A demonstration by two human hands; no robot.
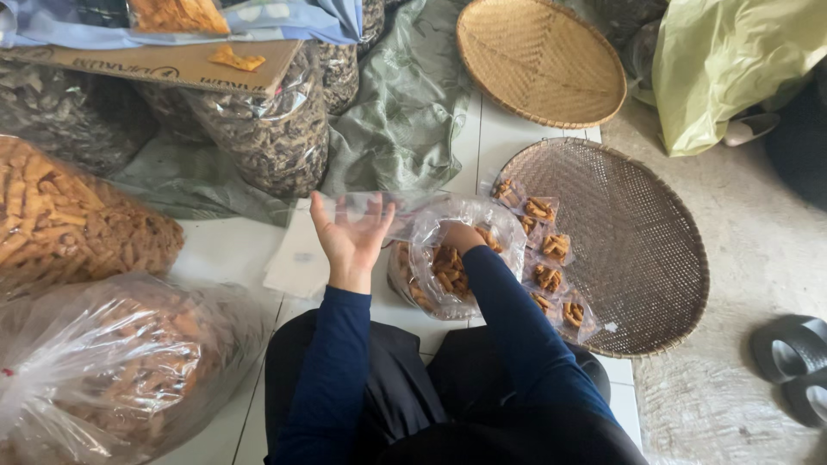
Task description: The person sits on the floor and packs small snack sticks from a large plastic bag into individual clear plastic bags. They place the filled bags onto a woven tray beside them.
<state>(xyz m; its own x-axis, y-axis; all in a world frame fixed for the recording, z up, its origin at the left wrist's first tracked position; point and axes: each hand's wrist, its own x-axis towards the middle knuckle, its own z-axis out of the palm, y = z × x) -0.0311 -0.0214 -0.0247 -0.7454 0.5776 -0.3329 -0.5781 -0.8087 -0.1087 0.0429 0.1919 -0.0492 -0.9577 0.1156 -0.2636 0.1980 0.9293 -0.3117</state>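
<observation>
— What do we have in our hands?

— Our left hand (349,234) is raised, palm up with the fingers spread, pinching the edge of a small clear empty packet (362,205) that stretches off toward the right. Our right hand (461,237) is plunged into the open clear bag of orange-brown snack sticks (448,271) that sits on the white tiled floor (233,250) right in front of our knees. The bag's plastic hides the fingers, so we cannot tell whether that hand is clenched on sticks or loose.

— And where are the filled ones?

— We see a row of small filled packets (547,245) lying along the near left rim of the dark woven tray (637,250), just beside the open bag. A paler woven tray (538,56) lies farther off, beyond it.

— What surrounds us on the left?

— Two big clear sacks of the same sticks (73,224), one touching our left knee, and behind them sacks of dark dried pieces (276,129) under a sheet of cardboard (164,62). A flat stack of clear bags (297,254) lies on the floor just below our left hand. A dark slipper (788,349) rests at far right.
</observation>
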